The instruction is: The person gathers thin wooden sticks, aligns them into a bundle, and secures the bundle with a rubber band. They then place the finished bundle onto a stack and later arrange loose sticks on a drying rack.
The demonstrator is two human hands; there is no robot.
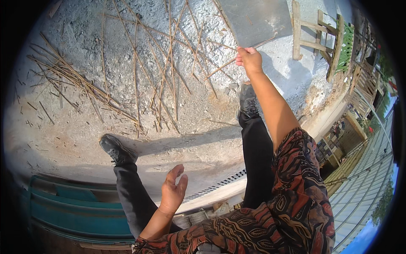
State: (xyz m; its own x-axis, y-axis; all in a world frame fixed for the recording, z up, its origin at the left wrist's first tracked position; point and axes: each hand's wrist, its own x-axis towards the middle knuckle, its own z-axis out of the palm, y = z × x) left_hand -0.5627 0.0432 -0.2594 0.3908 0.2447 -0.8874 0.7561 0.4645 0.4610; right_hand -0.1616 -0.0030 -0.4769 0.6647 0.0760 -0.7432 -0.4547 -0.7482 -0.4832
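Observation:
My right hand (249,61) reaches forward over the ground, fingers pinched together at the end of a thin brown stick (221,68); whether one stick or two meet the fingers is hard to tell. Another thin stick (221,44) ends close beside the fingertips. My left hand (173,190) is raised near my left leg with thumb and fingers apart, holding nothing. Long thin sticks (171,63) lie crossed on the pale gravelly ground ahead. A denser bundle of sticks (92,87) lies further left among short broken pieces.
My shoes stand at the left (116,148) and right (248,100). A dark flat sheet (260,19) lies beyond my right hand. To the right is a wooden frame (296,31) beside green slatted material (346,47). A teal metal object (79,219) is at lower left.

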